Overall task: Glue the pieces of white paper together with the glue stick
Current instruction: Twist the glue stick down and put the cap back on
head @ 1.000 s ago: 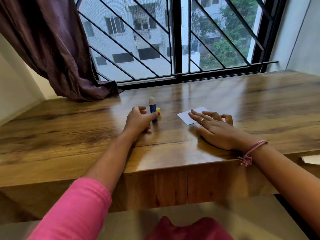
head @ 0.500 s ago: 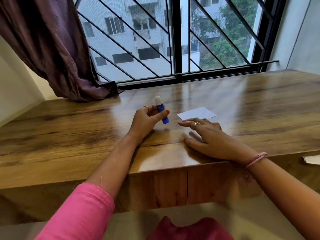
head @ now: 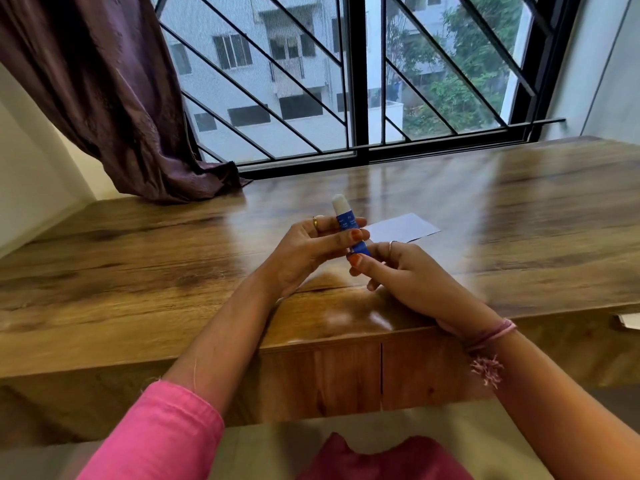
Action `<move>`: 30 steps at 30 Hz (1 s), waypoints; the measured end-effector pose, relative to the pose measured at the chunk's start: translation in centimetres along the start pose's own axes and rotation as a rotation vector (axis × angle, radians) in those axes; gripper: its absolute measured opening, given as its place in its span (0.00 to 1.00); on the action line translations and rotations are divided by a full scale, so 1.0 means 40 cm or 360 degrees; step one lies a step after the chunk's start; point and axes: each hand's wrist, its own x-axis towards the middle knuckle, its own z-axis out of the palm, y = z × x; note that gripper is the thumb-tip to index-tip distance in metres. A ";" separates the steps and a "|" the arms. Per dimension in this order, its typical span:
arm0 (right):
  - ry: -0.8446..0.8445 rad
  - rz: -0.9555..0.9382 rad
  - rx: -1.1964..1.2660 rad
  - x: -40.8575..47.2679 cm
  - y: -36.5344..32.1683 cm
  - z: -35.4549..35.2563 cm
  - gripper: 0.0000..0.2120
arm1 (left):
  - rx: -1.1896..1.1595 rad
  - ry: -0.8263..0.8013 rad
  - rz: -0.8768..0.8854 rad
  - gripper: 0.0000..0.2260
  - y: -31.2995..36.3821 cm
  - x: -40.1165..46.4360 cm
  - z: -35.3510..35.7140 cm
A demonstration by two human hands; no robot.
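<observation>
A blue glue stick with its white tip pointing up is lifted above the wooden table. My left hand grips its middle between fingers and thumb. My right hand pinches the stick's lower end with thumb and forefinger. A small piece of white paper lies flat on the table just behind my hands, partly hidden by them.
Another white paper pokes in at the right edge near the table's front. A purple curtain hangs down onto the table's far left. A barred window runs along the back.
My left hand has lifted the glue stick off the table toward me. My right hand left the table beside the paper and came over to take the stick's lower end.
</observation>
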 end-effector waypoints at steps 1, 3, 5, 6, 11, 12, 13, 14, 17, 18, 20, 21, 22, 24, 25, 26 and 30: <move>-0.0012 0.0036 0.0042 0.001 0.000 -0.002 0.08 | -0.0049 -0.0032 -0.0004 0.16 0.002 -0.001 0.001; -0.0046 0.0107 0.0105 0.003 -0.001 -0.008 0.10 | -0.0156 -0.0105 -0.0012 0.16 0.005 -0.002 0.002; -0.0071 0.0169 0.0106 0.005 -0.001 -0.015 0.10 | -0.0213 -0.0137 -0.0018 0.15 0.006 -0.002 0.003; -0.0072 0.0203 0.0096 0.008 -0.001 -0.018 0.09 | -0.0209 -0.0135 -0.0019 0.15 0.006 -0.002 0.003; -0.0002 0.0269 -0.0091 0.023 0.001 -0.016 0.08 | -0.0087 -0.0077 0.0007 0.15 0.003 -0.004 0.002; 0.0035 0.0274 -0.0096 0.026 0.002 -0.013 0.08 | -0.0070 -0.0061 0.0015 0.15 0.002 -0.003 0.002; 0.0090 0.0272 -0.0121 0.028 0.004 -0.010 0.08 | -0.0053 -0.0042 0.0025 0.15 0.001 -0.003 0.002; 0.0156 0.0257 -0.0187 0.031 0.005 -0.007 0.09 | -0.0035 -0.0024 0.0034 0.15 0.000 -0.002 0.002; 0.0326 0.0167 -0.0511 0.036 0.011 0.011 0.14 | -0.0005 -0.0012 0.0050 0.14 -0.003 0.000 0.002; 0.0361 0.0129 -0.0570 0.036 0.011 0.016 0.14 | -0.0004 -0.0016 0.0049 0.14 -0.002 0.001 0.002; 0.0331 0.0064 -0.0561 0.034 0.010 0.020 0.15 | -0.0022 -0.0014 0.0041 0.14 0.001 0.000 0.002; 0.0263 0.0041 -0.0518 0.032 0.008 0.018 0.15 | -0.0033 -0.0009 0.0040 0.14 0.002 -0.001 0.001; 0.0175 0.0027 -0.0473 0.030 0.007 0.015 0.14 | -0.0041 -0.0006 0.0041 0.14 0.002 -0.001 0.000; 0.0027 0.0031 -0.0382 0.024 0.006 0.005 0.11 | -0.0041 -0.0015 0.0042 0.13 0.002 0.000 0.000; 0.0005 0.0057 -0.0323 0.024 0.008 0.000 0.09 | -0.0034 -0.0023 0.0044 0.13 0.001 0.001 0.000; 0.0018 0.0094 -0.0262 0.025 0.011 -0.003 0.07 | -0.0028 -0.0030 0.0048 0.13 0.000 0.001 0.001; 0.0167 0.0213 -0.0144 0.036 0.011 -0.006 0.09 | 0.0028 -0.0020 0.0058 0.13 0.001 -0.001 -0.001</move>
